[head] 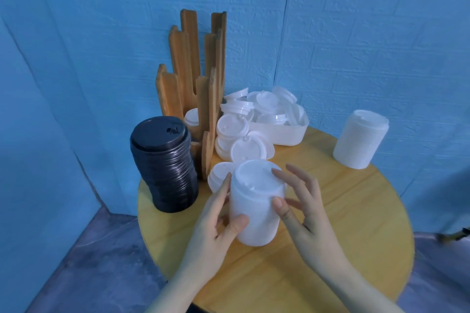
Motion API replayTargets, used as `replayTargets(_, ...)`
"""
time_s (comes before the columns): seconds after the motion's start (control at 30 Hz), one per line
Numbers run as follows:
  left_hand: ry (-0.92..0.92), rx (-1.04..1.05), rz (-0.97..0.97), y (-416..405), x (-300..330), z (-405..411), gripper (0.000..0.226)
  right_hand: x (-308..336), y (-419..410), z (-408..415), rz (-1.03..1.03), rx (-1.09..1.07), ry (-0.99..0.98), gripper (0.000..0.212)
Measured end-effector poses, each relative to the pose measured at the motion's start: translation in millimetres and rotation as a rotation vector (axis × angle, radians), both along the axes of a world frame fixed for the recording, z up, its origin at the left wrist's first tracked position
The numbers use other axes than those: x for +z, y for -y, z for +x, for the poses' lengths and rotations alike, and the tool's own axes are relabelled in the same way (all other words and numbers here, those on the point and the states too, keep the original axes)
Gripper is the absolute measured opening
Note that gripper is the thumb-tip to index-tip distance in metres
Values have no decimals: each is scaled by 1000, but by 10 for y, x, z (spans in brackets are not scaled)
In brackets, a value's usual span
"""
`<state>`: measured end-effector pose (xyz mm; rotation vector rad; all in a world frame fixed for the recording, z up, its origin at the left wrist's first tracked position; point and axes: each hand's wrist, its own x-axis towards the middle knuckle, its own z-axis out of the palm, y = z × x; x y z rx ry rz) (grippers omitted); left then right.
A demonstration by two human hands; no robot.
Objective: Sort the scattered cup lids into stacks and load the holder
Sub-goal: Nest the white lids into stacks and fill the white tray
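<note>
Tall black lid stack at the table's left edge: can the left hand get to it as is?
Probably yes, once freed: the left hand now grips the white lid stack; nothing stands between it and the tall black lid stack.

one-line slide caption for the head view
Both hands steady a white lid stack on the round table, beside the wooden holder.
</note>
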<state>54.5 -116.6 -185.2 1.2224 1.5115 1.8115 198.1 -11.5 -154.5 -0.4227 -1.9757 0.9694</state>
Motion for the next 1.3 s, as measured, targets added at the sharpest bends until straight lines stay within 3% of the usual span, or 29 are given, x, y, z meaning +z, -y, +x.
replayTargets(0.1, -30, -7, -28, -203, -63, 79, 68, -109, -76, 158, -87, -105, -49, 49)
replayTargets(0.23, -39, -80, -47, -646, -61, 311, 70, -262, -302, 410, -99, -245, -88, 78)
replayTargets(0.4, -69, -161, -73, -1296, -11, 671, 67, -303, -770, 762, -230, -391, -133, 86)
replayTargets(0.63, -136, -320, -93, -1920, -5, 998, 65, -317, -1322, 1127, -263, -464, -174, 56)
replayTargets(0.87, -180, -353, -114, -2202, 14, 1082, 67, -373, -1666, 1256, -274, -559, -108, 57)
replayTargets(1.03, -341, -367, -117, -2126, 59, 1007, 69, -310, -1558, 1249, -304, -601, -134, 43)
replayTargets(1.17, -481, -276, -123, -1658, 189, 758, 69, -236, -1141, 1131, 16, -671, -96, 50)
replayTargets(1.3, -633, -118, -125, -1026, 244, 333, 57, -129, -743, 650, 281, -423, 40, 43)
